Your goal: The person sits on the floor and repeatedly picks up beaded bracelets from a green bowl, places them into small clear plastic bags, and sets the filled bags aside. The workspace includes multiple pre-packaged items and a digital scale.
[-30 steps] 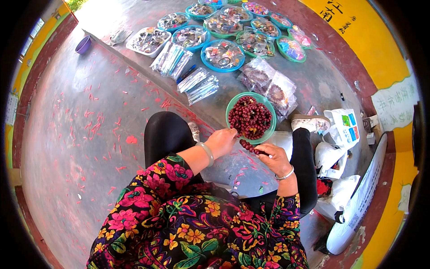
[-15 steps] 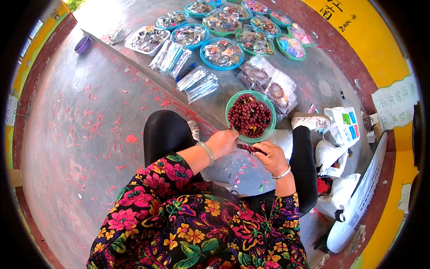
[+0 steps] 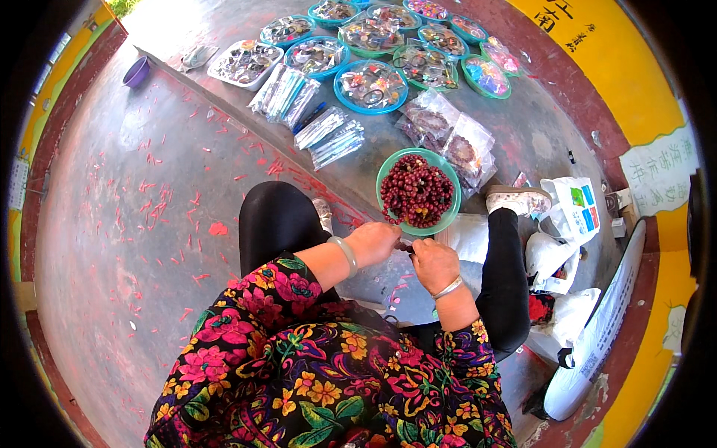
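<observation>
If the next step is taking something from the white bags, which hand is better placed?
Probably the right hand: it is nearer to the white bags, beyond the right leg; the left hand is farther. Both hands, however, meet at a small dark piece.

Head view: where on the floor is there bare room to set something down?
The barest grey floor lies between the clear bags and the maroon wall band. The wide stretch between the purple tub and the left knee is open but strewn with red scraps. Crowded: the heaped bead bowl, the packed basins and the white bags beside the right leg.
</observation>
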A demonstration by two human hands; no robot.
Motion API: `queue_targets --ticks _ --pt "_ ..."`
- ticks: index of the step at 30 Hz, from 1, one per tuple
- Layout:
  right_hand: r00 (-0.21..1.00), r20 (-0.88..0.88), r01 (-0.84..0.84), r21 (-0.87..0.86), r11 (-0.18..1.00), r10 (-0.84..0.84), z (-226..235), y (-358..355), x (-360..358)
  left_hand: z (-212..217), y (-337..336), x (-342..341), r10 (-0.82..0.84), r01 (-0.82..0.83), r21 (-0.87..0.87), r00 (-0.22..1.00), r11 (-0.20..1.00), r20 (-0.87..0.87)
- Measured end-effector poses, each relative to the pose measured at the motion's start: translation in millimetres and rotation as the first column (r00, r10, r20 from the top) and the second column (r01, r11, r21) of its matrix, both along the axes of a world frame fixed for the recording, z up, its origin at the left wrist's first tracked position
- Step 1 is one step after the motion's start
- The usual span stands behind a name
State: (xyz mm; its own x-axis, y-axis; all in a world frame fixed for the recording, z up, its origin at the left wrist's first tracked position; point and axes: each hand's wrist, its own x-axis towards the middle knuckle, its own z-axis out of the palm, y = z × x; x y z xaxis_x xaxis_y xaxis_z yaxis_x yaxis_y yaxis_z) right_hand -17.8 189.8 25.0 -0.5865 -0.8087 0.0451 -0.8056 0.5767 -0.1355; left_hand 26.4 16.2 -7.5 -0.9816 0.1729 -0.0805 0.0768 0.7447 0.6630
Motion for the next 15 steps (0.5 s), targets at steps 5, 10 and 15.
queue_targets --ticks 5,10,15 --pt "0.999 -0.038 -0.024 0.012 1.0 0.024 -7.7 -5.7 2.7 0.6 2.3 0.3 -0.005 0.005 -0.009 1.0 1.0 0.008" --pt "0.999 -0.036 -0.009 0.032 0.999 0.01 -14.5 -14.6 5.5 2.6 3.0 1.3 0.028 -0.028 0.034 1.0 0.999 0.001" --pt "0.994 0.108 0.025 -0.12 0.992 -0.012 -8.2 -17.6 3.6 -2.0 1.9 -0.2 0.045 -0.046 0.041 0.999 0.998 0.025"
